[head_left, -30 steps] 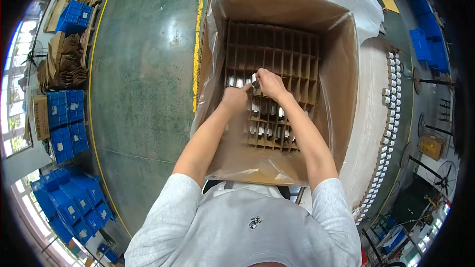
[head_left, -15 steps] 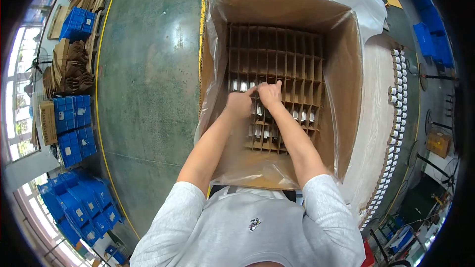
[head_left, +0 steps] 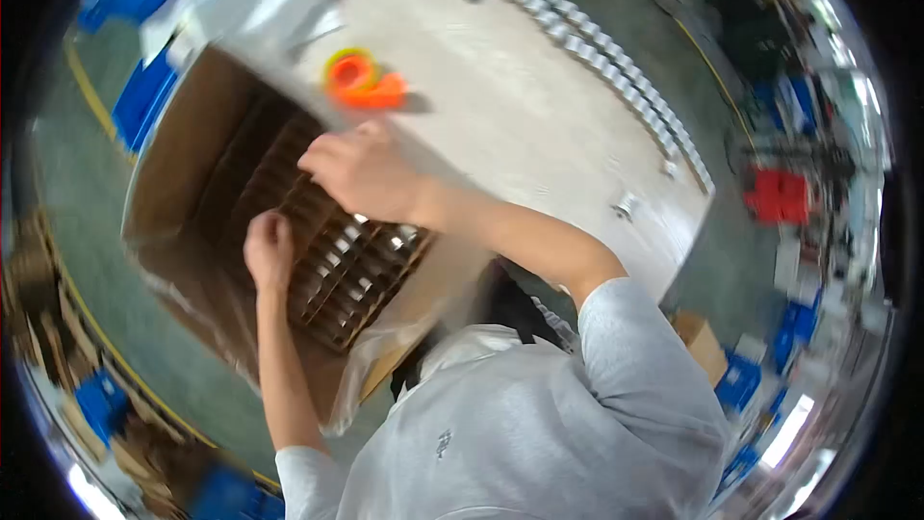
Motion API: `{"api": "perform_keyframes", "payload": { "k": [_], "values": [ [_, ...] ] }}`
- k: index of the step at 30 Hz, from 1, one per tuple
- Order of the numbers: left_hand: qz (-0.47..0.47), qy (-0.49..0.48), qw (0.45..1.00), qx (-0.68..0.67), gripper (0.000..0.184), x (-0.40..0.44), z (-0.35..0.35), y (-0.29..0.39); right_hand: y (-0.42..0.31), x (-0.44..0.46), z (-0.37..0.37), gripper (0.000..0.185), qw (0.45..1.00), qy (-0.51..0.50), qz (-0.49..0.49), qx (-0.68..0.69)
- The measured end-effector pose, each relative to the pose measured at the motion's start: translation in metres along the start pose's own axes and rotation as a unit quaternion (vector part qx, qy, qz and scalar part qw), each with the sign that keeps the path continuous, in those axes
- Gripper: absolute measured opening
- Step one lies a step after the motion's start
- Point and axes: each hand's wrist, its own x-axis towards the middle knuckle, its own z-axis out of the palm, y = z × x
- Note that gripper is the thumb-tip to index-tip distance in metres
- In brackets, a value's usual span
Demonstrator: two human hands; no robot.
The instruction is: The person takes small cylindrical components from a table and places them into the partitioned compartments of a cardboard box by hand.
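Note:
A deep cardboard box [head_left: 159, 183] lined with clear plastic stands before me, tilted in the view. Inside it, a grid of brown cardboard dividers [head_left: 265, 159] forms narrow cells, and small shiny white and silver pieces [head_left: 358, 287] sit in several of the nearer ones. My left hand [head_left: 269, 248] is over the dividers with its fingers curled in, and no object shows in it. Higher up, my right hand [head_left: 361, 169] hovers above the box near its table-side edge. Its fingers are bent and smeared by motion, so whether it holds anything is hidden.
A pale table [head_left: 520, 116] adjoins the box. Orange and yellow tape rolls [head_left: 361, 82] lie on it near the box. Rows of small white cylindrical pieces [head_left: 597, 58] line its far edge, and a single small piece [head_left: 626, 205] stands apart. Blue bins [head_left: 144, 101] are beyond the box.
The view has swung right, bringing more of the table in. My hands, close together at the dividers before, have separated and lifted; the right one has moved toward the table side.

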Motion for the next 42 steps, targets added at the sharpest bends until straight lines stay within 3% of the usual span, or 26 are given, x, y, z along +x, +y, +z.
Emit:
{"api": "perform_keyframes", "payload": {
  "k": [1,4,5,6,7,9,11,15,20,24,27,30,33,38,42],
  "values": [
    [-0.011,0.047,0.993,-0.111,0.010,0.012,0.005,0.027,0.031,-0.018,-0.032,0.017,0.997,0.071,0.014,0.038],
    [0.091,0.093,0.989,-0.067,0.010,0.038,0.019,0.147,0.121,-0.123,-0.115,0.015,0.972,0.061,0.202,-0.105],
    [0.152,0.074,0.982,-0.083,0.012,0.042,0.039,0.174,0.157,-0.174,-0.131,0.020,0.945,0.012,0.290,-0.148],
    [0.209,0.056,0.971,-0.097,0.015,0.045,0.059,0.200,0.189,-0.222,-0.149,0.027,0.883,-0.115,0.386,-0.240],
    [0.265,0.039,0.957,-0.110,0.017,0.044,0.079,0.225,0.216,-0.273,-0.167,0.045,0.833,-0.161,0.441,-0.292],
    [0.307,-0.037,0.944,-0.116,0.020,0.025,0.130,0.280,0.274,-0.369,-0.188,0.057,0.726,-0.207,0.522,-0.395],
    [0.301,-0.187,0.929,-0.102,0.017,0.003,0.189,0.318,0.303,-0.418,-0.228,0.063,0.689,-0.282,0.486,-0.458],
    [0.447,-0.273,0.851,-0.030,0.013,-0.048,0.293,0.340,0.338,-0.429,-0.276,0.067,0.647,-0.466,0.386,-0.464],
    [0.435,-0.343,0.833,-0.004,0.009,-0.089,0.364,0.331,0.412,-0.456,-0.295,0.081,0.727,-0.480,0.269,-0.410],
    [0.387,-0.392,0.833,0.039,0.012,-0.113,0.405,0.319,0.370,-0.410,-0.333,0.093,0.734,-0.539,0.307,-0.277],
    [0.341,-0.391,0.854,0.052,0.020,-0.124,0.398,0.354,0.365,-0.420,-0.322,0.099,0.761,-0.489,0.389,-0.176],
    [0.306,-0.387,0.869,0.030,0.024,-0.131,0.404,0.369,0.354,-0.433,-0.290,0.096,0.781,-0.404,0.448,-0.159],
    [0.336,-0.299,0.892,0.039,0.040,-0.147,0.430,0.360,0.335,-0.435,-0.257,0.096,0.778,-0.298,0.528,-0.164],
    [0.355,-0.285,0.885,0.095,0.027,-0.154,0.453,0.352,0.298,-0.415,-0.208,0.089,0.714,-0.173,0.664,-0.138],
    [0.401,-0.265,0.874,0.074,0.016,-0.144,0.441,0.345,0.297,-0.417,-0.225,0.057,0.738,-0.099,0.656,-0.124]
  ]
}}
